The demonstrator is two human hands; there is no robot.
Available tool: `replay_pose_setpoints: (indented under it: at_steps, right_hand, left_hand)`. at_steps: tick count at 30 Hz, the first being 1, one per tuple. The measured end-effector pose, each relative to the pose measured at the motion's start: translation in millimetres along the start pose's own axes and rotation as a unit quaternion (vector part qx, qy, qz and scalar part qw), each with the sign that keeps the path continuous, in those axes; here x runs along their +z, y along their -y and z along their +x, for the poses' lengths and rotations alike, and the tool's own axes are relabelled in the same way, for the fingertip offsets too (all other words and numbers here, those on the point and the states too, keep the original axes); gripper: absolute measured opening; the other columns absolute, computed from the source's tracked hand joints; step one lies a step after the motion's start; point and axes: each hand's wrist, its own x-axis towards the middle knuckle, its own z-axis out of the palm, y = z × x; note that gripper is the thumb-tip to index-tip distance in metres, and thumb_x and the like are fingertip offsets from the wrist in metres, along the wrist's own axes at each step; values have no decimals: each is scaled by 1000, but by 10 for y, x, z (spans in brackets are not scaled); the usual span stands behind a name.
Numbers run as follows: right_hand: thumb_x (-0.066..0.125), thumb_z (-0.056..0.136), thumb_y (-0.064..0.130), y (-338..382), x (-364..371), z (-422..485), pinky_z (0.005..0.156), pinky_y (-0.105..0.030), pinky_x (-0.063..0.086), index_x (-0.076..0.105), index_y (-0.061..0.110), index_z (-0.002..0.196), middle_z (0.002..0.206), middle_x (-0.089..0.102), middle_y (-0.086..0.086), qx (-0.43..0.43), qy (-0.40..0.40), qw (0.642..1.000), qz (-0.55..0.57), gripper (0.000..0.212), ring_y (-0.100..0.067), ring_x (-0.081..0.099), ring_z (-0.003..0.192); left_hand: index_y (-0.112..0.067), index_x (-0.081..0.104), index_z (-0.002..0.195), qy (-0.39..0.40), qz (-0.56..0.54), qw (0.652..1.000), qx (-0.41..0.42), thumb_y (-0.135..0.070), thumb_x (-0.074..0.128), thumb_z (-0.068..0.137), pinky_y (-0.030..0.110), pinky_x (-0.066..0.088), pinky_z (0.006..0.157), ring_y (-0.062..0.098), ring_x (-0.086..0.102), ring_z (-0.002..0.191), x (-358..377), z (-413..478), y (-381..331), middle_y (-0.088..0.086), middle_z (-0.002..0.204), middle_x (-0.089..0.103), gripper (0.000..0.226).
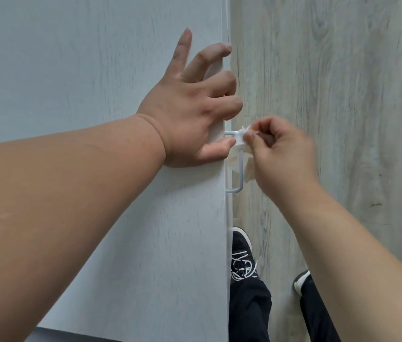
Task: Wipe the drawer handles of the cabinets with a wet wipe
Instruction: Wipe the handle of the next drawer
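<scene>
White wipe [240, 140], blurred, pinched in right hand [279, 154] grip around handle [239, 174].

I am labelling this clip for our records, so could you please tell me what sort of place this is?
Probably an indoor room in a home or office: a pale cabinet with a white drawer handle stands on a wood-look floor. Nothing shows which room.

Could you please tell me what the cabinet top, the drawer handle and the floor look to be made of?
The pale grey cabinet top looks like matte wood-grain laminate: faint printed streaks. The slim white bar-shaped drawer handle seems painted metal, thin and smooth, though plastic is possible. The grey plank floor appears wood-look vinyl or laminate, showing knots and grain.
</scene>
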Motion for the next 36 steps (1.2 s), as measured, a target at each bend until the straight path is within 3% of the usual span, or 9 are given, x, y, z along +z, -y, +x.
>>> replay_pose_setpoints:
  at_steps: [4,10,15,19,23,28,36]
  right_hand:
    - [70,93,19,110,75,229,73,-19,49,74,20,93,79,68,13,-58,0,998,-28,4,-7,65,79]
    - [71,95,20,-104,-35,-203,69,-27,49,70,20,88,80,68,10,-16,15,999,-29,7,-11,63,76]
    - [70,94,19,56,26,96,68,-13,45,70,22,89,76,62,20,-48,-15,999,-21,6,-6,61,76]
    - [69,95,18,-4,39,-7,65,-9,41,65,26,86,77,64,18,-26,-23,999,-4,13,4,61,74]
    - [68,97,19,-115,53,-291,69,-28,46,65,23,87,81,67,9,-19,9,999,-24,11,-14,62,78]
    - [66,97,19,68,42,22,68,-4,36,67,22,92,89,67,6,-48,-12,998,-36,6,-9,59,82]
    - [60,101,26,-20,67,-214,61,-6,35,57,25,91,82,60,13,-15,43,997,-66,11,-7,55,73]
  left_hand:
    - [-13,65,99,-16,-9,1000,2,-56,46,93,79,14,116,50,33,148,9,2,-9,8,111,61,47]
    - [-14,64,98,-12,-3,1000,-4,-60,42,93,78,12,117,48,31,149,31,-2,5,6,113,60,51]
    - [-13,64,98,-13,0,1000,-3,-58,46,93,77,12,117,48,32,149,29,-11,5,7,114,60,49]
    - [-13,64,98,-8,-4,1000,-3,-59,45,92,78,12,117,48,31,149,22,-3,2,7,115,60,50]
    - [-13,64,98,-15,-6,1000,-2,-60,42,93,78,12,117,47,32,149,37,-10,11,7,116,61,52]
    - [-12,65,99,-17,-6,1000,-2,-59,45,93,78,13,116,47,32,149,30,-9,11,7,118,61,51]
    - [-13,64,98,-27,-12,1000,-2,-59,44,94,77,14,117,46,34,149,59,-20,27,7,121,62,50]
